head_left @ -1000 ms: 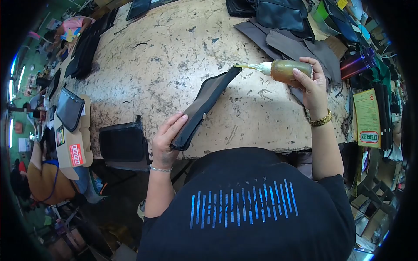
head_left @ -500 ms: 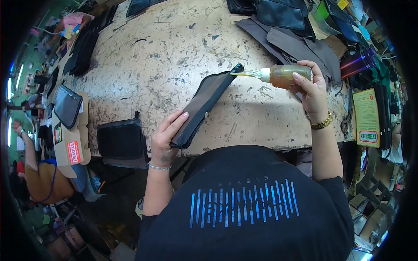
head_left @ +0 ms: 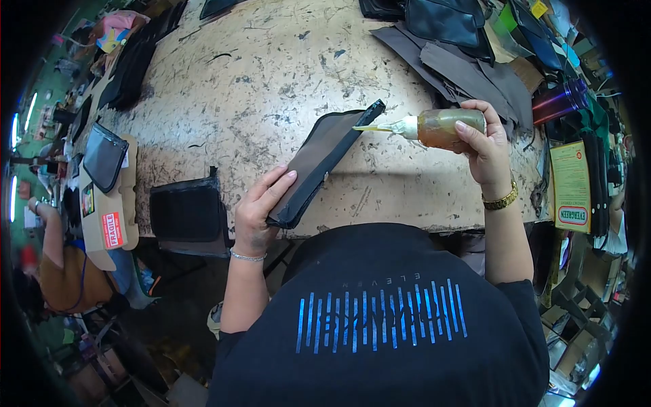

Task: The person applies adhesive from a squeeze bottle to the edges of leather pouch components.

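My left hand (head_left: 261, 200) grips the near end of a dark pouch (head_left: 319, 157), brown on its face with black edging, tilted up over the table. In my right hand (head_left: 487, 139) lies a squeeze bottle (head_left: 441, 129) of amber liquid, likely glue by its look, held sideways with fingers wrapped round it. Its pale, thin nozzle (head_left: 374, 129) points left, the tip right at the pouch's long black edge near the far end. On the table left of my left hand lies another black pouch (head_left: 186, 214).
Brown material pieces (head_left: 468, 74) and black bags (head_left: 444, 24) lie at the back right, near a purple tumbler (head_left: 559, 102). A cardboard box (head_left: 102, 217) with a black pouch on it stands at the left, beside another person (head_left: 74, 271). The worn worktable (head_left: 271, 81) spreads ahead.
The nozzle tip has slid along the pouch's edge, away from the far corner and towards me. My left hand keeps its hold on the pouch.
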Available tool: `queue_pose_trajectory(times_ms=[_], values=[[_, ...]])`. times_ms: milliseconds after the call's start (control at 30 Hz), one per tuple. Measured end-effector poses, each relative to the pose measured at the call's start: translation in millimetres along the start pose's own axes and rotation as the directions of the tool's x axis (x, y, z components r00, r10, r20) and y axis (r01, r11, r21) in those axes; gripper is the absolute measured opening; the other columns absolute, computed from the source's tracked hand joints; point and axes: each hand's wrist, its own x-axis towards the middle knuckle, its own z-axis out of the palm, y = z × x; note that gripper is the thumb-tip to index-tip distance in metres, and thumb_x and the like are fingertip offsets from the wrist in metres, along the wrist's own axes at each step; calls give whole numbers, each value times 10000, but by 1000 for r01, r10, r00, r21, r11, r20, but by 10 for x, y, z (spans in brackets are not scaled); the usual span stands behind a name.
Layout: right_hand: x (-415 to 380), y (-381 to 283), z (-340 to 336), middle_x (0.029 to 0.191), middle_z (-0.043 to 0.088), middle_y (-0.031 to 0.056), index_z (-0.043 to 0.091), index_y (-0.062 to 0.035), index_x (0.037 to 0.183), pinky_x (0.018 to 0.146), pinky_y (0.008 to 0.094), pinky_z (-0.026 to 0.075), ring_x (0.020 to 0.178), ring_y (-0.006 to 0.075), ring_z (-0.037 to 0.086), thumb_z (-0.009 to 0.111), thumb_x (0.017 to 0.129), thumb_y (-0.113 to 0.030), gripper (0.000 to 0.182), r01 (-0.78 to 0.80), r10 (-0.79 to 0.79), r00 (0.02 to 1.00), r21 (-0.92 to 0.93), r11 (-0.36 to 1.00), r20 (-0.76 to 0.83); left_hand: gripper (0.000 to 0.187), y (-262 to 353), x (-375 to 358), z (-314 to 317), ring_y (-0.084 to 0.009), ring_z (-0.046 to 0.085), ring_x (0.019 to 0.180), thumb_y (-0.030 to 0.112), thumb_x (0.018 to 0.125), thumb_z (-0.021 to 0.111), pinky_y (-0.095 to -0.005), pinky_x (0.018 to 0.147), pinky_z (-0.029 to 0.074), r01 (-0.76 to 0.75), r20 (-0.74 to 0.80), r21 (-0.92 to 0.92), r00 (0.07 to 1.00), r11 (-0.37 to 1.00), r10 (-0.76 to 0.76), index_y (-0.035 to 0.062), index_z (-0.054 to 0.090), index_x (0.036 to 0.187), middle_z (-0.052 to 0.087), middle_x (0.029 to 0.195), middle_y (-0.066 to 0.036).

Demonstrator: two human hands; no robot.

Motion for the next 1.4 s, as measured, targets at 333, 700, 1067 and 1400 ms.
queue_pose_trajectory(times_ms=[333, 700, 1067, 1400], values=[[-83, -28, 70, 832, 534, 46, 456, -43, 968, 553, 228, 513, 712, 106, 560, 608, 707, -42, 303, -40, 38, 998, 32, 999, 44, 358, 20, 1, -15, -246, 578, 840, 8, 626, 605, -289, 692, 477, 8, 14, -1, 1000, 1000, -8, 103, 593, 971, 562, 990, -119], [-172, -38, 157, 834, 526, 36, 458, -50, 973, 566, 225, 517, 713, 99, 557, 605, 708, -44, 303, -51, 48, 997, 57, 997, 57, 381, 17, -2, -6, -245, 572, 857, 19, 613, 619, -292, 710, 472, -1, 18, 1, 1000, 1000, 1, 108, 588, 982, 561, 1000, -110], [-330, -35, 313, 848, 528, 44, 448, -49, 987, 565, 222, 512, 713, 101, 558, 591, 712, -37, 310, -65, 54, 995, 123, 990, 89, 387, -18, -33, 9, -248, 571, 857, 1, 610, 603, -299, 707, 472, 2, 10, 1, 1000, 1000, -2, 110, 589, 980, 562, 993, -102], [-515, -42, 481, 853, 533, 43, 446, -63, 998, 548, 213, 514, 730, 105, 562, 586, 713, -35, 319, -98, 84, 992, 161, 982, 91, 412, -29, -50, 6, -243, 569, 858, -15, 616, 592, -300, 707, 472, -6, 11, 6, 1000, 1000, 6, 129, 581, 1002, 555, 1006, -94]])
